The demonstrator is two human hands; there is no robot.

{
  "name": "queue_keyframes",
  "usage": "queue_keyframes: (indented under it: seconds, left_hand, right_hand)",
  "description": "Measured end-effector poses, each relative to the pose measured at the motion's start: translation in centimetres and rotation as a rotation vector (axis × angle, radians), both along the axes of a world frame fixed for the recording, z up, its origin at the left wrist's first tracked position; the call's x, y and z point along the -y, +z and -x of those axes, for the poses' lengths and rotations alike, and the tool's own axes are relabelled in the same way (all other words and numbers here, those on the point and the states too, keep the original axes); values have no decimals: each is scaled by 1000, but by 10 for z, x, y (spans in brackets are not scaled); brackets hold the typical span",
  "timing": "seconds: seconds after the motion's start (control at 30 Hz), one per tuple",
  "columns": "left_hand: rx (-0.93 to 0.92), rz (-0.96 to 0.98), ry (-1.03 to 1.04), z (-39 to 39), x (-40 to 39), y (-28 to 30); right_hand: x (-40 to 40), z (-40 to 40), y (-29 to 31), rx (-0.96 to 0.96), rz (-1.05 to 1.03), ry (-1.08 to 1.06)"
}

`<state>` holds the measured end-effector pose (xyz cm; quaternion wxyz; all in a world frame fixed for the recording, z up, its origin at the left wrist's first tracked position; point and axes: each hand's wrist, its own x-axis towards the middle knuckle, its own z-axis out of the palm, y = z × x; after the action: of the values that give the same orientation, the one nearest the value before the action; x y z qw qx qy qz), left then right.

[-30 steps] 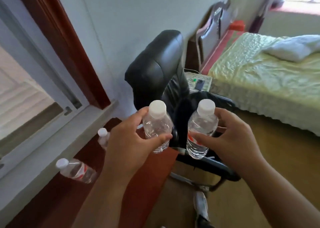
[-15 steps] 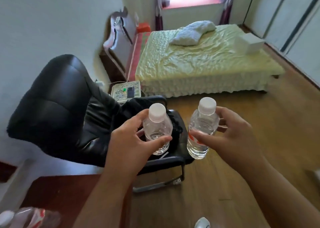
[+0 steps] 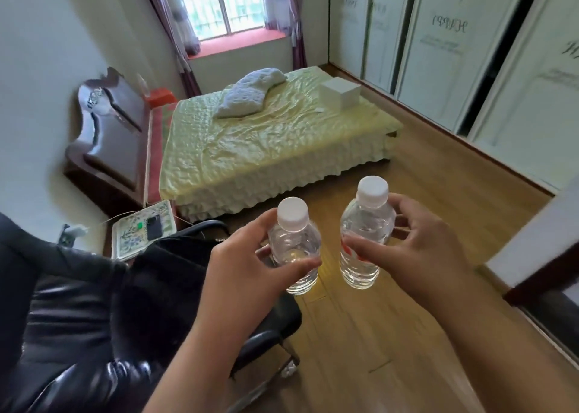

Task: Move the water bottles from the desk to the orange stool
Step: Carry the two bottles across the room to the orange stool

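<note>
left hand (image 3: 238, 268) grips a clear bottle (image 3: 296, 249); right hand (image 3: 419, 243) grips a red-labelled bottle (image 3: 363, 240), print unreadable.

L hand (image 3: 247, 265) is holding one bottle (image 3: 296, 249) upright, R hand (image 3: 416, 243) holding another bottle (image 3: 365, 240) just beside it, to its right, both above the floor (image 3: 376, 334). Chair (image 3: 94, 318) is sitting lower left w/ a bedside stand (image 3: 141, 230) behind it. Bed (image 3: 266, 136) is lying beyond the bottles, box (image 3: 340, 93) on it; wardrobe doors (image 3: 454, 52) standing at right.
</note>
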<state>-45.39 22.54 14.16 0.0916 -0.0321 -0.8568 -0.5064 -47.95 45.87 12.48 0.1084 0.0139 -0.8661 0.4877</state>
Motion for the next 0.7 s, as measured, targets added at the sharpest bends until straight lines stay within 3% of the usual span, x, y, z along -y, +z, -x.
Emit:
queue_keyframes:
  seconds: [0.33, 0.7]
  left_hand:
    - [67, 18, -258, 82, -47, -12]
    - [-6, 35, -544, 186, -52, -11]
  right_hand:
    - [-44, 10, -14, 105, -31, -274]
    - [-22, 40, -11, 129, -34, -560]
